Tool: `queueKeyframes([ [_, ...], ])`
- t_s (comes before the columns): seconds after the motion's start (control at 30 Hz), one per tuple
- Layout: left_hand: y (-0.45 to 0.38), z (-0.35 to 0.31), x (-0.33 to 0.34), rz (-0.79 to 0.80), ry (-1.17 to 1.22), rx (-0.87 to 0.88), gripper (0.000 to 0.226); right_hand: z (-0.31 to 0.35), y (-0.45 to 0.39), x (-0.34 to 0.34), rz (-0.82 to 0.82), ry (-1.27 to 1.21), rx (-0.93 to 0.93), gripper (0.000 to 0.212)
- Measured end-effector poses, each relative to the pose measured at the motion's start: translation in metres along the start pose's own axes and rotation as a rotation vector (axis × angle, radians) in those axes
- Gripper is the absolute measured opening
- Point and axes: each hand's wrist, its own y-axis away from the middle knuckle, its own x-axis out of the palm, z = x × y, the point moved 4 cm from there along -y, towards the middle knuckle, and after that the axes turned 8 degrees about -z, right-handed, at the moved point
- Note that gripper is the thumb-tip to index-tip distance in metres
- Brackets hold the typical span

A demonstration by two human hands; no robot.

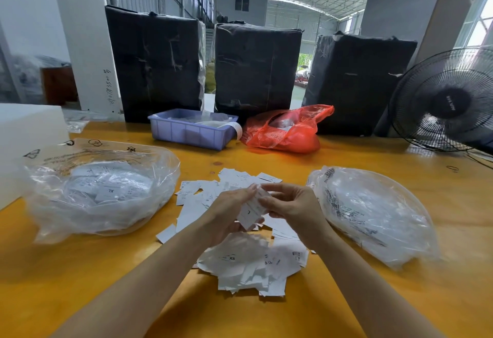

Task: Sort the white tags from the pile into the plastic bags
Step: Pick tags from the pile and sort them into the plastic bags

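Left grip [229, 212] and right grip [290, 204] pinching small white tag stack [250, 211] marked L, above loose tag pile [248, 260], clear bags left [101, 188] and right [373, 212] of pile, yellow tabletop [80, 271].

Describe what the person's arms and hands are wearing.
Nothing shows on either: the left hand and right hand are bare, with no gloves, rings or watch visible. Both forearms are uncovered to the frame's bottom edge; no sleeves in view.
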Motion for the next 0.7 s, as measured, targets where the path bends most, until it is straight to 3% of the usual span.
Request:
queueKeyframes([
  [0.1, -0.002, -0.001, -0.003, -0.032, -0.006, 0.005, 0.034, 0.000, -0.002, -0.008, -0.119, -0.020, 0.002, 0.023],
  [0.23, -0.007, -0.001, -0.013, -0.082, -0.026, 0.046, 0.002, -0.002, -0.004, -0.013, -0.175, -0.034, 0.014, 0.006],
  [0.4, -0.007, -0.014, -0.025, -0.138, -0.121, 0.103, 0.004, 0.006, -0.006, -0.018, -0.231, 0.006, -0.100, 0.009],
  [0.47, -0.007, -0.030, -0.045, -0.280, -0.147, 0.185, 0.004, 0.017, -0.010, -0.037, -0.338, 0.084, -0.213, 0.009],
  [0.57, -0.003, -0.057, -0.095, -0.661, -0.256, 0.359, 0.016, 0.031, -0.016, -0.087, -0.586, 0.448, -0.369, 0.011],
  [0.63, 0.006, -0.070, -0.133, -0.912, -0.475, 0.427, 0.019, 0.030, -0.022, -0.125, -0.668, 0.748, -0.297, 0.015],
  [0.7, 0.009, -0.073, -0.165, -1.050, -0.658, 0.427, 0.020, 0.018, -0.024, -0.155, -0.601, 1.016, -0.084, 0.020],
])
